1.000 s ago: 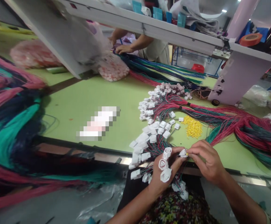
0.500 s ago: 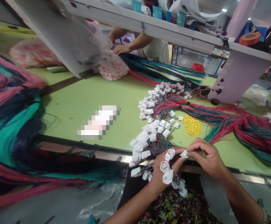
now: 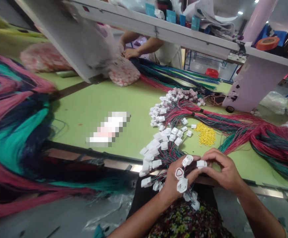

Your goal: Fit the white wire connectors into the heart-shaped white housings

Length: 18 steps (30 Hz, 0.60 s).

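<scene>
My left hand [image 3: 175, 180] is closed around several white wire connectors [image 3: 182, 185], whose round ends poke out between the fingers. One more white connector [image 3: 201, 164] sits between the tips of both hands. My right hand [image 3: 224, 170] pinches its right side with thumb and fingertips. Beyond the hands lies a small heap of yellow clips [image 3: 206, 135]. To the left of my left hand, many white connectors on red, green and dark wires [image 3: 152, 150] spill over the table's front edge.
Bundled wire harnesses [image 3: 233, 122] stretch to the right across the green table [image 3: 104, 99]. Thick wire bundles [image 3: 17, 132] hang at the left. A shelf [image 3: 158, 33] spans above. Across the table, a co-worker's hand [image 3: 131, 53] rests near wires and a plastic bag [image 3: 124, 71].
The connector between my fingertips has turned so that its broad side shows. My right hand has shifted slightly, and the whole view has moved a little.
</scene>
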Tool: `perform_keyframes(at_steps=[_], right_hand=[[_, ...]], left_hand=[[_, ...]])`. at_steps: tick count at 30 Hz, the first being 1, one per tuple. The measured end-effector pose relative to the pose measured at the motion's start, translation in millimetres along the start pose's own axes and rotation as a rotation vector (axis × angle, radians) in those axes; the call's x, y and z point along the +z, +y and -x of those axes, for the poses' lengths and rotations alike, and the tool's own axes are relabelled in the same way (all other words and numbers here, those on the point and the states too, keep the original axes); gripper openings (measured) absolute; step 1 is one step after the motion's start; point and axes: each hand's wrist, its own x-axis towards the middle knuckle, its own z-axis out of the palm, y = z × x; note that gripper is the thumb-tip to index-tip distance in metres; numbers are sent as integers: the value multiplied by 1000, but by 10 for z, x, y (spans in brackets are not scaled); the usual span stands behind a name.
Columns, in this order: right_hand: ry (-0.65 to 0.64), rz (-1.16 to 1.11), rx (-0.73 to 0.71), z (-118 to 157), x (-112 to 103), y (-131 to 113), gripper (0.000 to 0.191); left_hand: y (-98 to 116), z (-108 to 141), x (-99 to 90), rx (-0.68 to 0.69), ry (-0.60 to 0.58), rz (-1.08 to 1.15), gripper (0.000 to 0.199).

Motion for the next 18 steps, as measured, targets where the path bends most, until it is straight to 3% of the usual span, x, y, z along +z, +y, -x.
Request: perform_keyframes(at_steps=[3,7,9,11,15,18], right_hand=[[-85,172,-29,175,-132,-32,13],[-524,341,23,438,-198,-32,13],[-613,359,15,496,-172,-35,8],[-510,348,9,474,-127,-63,15],[-68,213,-88,288,-18,-161,32],[9,141,-160,174,32,-190,26]], left_hand=[[0,9,-52,-61,-22,118,28],[-27,34,-65,-181,-77,178,26],[-44,42,-38,-148,-82,82,24],[-63,50,2,-40,-91,-15,23],[-67,72,63,163,-222,-82,17],[-2,90,67,145,-265,-69,13]])
